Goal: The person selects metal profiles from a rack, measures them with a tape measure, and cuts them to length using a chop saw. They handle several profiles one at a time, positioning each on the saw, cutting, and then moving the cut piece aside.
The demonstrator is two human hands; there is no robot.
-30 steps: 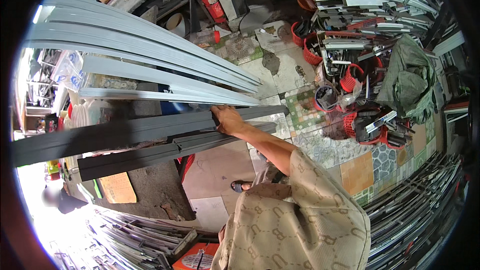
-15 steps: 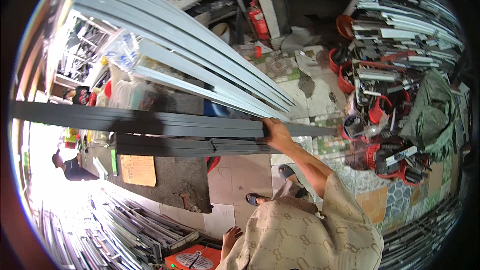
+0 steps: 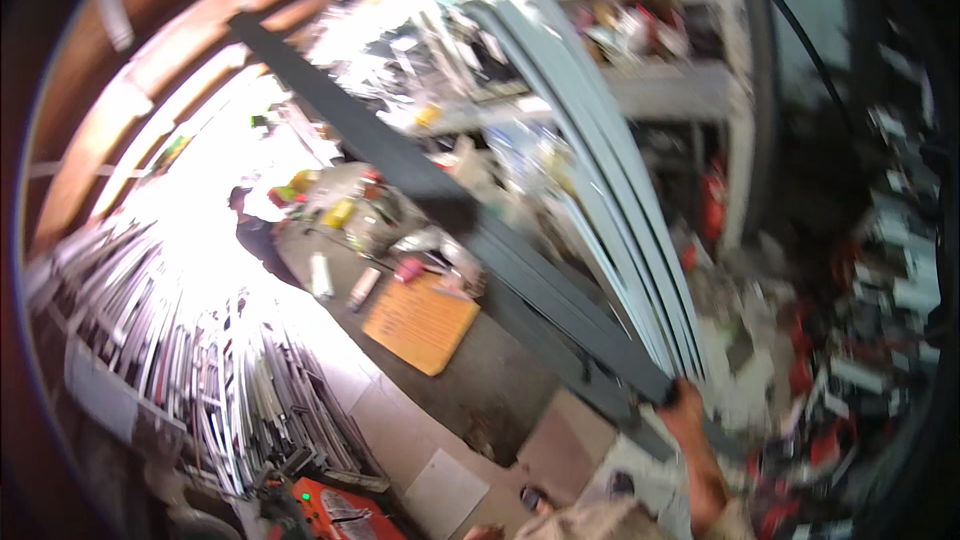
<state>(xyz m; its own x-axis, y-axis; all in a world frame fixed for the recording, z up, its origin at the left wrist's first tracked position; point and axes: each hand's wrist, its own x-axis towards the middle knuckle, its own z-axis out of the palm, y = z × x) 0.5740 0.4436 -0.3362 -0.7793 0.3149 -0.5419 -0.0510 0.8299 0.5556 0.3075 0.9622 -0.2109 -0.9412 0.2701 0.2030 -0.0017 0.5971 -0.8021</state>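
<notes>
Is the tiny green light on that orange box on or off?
On: the green light shows bright green on the orange box near the bottom edge.

White glare floods the upper left. Shadow darkens part of the long grey bar [image 3: 473,233]. Blur smears the right; edges bend.

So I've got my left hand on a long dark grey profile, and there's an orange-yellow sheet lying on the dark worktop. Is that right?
Not quite: it is your right hand on the long dark grey profile, as the head view shows. The orange-yellow sheet does lie on the dark worktop.
</notes>
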